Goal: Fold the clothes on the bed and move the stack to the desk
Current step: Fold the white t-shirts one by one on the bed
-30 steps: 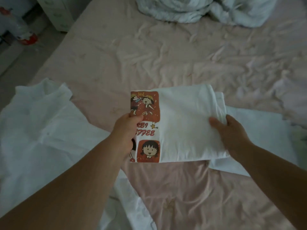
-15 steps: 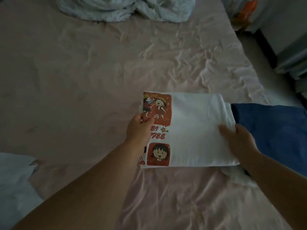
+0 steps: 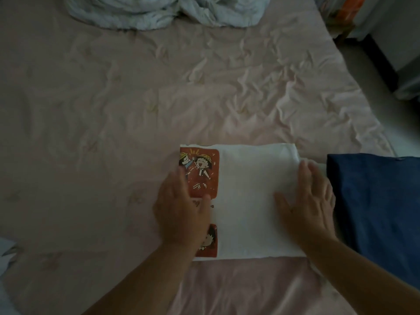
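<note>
A folded white T-shirt (image 3: 250,201) lies as a neat rectangle in the lower centre of the frame, on the bed. Along its left edge runs a strip of cartoon prints: an orange-red panel with two laughing children in yellow hats near the top, some small lettering mostly hidden under a hand, and a second orange-red panel with a dark-haired child near the bottom. The rest of the cloth is plain white and smooth.

The left hand (image 3: 181,212) lies flat on the printed left edge, fingers straight and pointing toward the top of the frame, gripping nothing. The right hand (image 3: 309,201) lies flat on the shirt's right edge, fingers spread and straight, likewise just pressing on the cloth.

Just right of the shirt, at the right edge of the frame, sits one folded dark blue garment (image 3: 375,208). One more piece of pale cloth (image 3: 6,258) shows at the lower left edge. One rumpled pale blue-grey quilt (image 3: 166,10) is bunched at the top of the frame.

The bed carries a wrinkled pink sheet (image 3: 113,110) that fills most of the view. Past its right edge, in the upper right, is a strip of pale floor (image 3: 363,64), with dark furniture and something orange in the corner; the room is dim.
</note>
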